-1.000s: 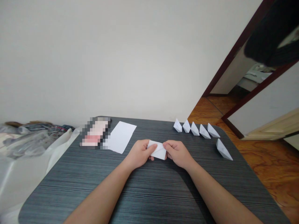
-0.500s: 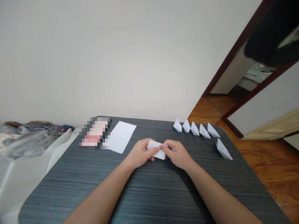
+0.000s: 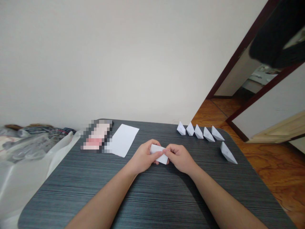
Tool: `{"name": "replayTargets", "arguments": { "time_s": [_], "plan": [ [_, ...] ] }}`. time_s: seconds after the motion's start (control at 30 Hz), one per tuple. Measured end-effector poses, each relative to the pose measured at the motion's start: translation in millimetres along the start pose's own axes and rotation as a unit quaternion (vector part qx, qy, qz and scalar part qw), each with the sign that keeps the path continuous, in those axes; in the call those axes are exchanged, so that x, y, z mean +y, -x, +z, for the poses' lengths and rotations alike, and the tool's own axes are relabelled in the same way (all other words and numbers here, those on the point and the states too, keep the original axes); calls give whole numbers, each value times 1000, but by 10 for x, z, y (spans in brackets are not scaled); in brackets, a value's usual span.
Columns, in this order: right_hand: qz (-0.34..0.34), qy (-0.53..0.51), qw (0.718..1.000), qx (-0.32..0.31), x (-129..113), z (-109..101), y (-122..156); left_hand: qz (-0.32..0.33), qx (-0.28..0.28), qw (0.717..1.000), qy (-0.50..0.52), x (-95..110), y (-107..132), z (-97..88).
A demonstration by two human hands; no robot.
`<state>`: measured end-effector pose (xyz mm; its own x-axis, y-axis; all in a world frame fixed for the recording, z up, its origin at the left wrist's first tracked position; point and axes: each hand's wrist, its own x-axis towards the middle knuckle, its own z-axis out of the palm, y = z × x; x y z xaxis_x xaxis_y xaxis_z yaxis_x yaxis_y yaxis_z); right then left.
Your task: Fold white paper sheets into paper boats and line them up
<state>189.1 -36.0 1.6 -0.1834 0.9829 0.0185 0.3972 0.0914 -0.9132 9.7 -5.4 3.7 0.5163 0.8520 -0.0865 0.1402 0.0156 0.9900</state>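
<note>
A small folded piece of white paper (image 3: 156,149) is held between my two hands over the middle of the dark table. My left hand (image 3: 144,158) grips its left side, thumb lying on top and fingers underneath. At the right end, my right hand (image 3: 179,156) pinches the paper, its thumb close to the left thumb's tip. The fingers below the paper are partly hidden. Several folded white paper boats (image 3: 199,131) stand in a row at the table's far right, and one more paper boat (image 3: 228,153) sits nearer to me.
Flat white paper (image 3: 125,140) lies left of my hands, beside a blurred-out rectangular item (image 3: 97,135). The dark wood-grain table (image 3: 152,197) meets a pale wall (image 3: 119,63) at the back. Plastic-wrapped things (image 3: 35,143) are left of the table; wooden floor (image 3: 274,165) shows at right.
The folded paper has tilted slightly, its lower right corner dipping a little. My fingers have shifted slightly around it. Everything else on the table stays where it was.
</note>
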Motion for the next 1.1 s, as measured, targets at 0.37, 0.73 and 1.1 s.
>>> {"name": "replayTargets", "arguments": {
  "time_s": [0.37, 0.73, 1.1],
  "plan": [
    [8, -31, 999, 6, 93, -13, -28, 13, -4, 1000, 5, -45, -15, -4],
    [33, -70, 997, 4, 88, -12, -29, 29, -11, 999, 13, 47, 25, -7],
    [32, -40, 999, -12, 18, -44, -19, 17, -20, 999, -21, -18, 4, -19]
  ]
}}
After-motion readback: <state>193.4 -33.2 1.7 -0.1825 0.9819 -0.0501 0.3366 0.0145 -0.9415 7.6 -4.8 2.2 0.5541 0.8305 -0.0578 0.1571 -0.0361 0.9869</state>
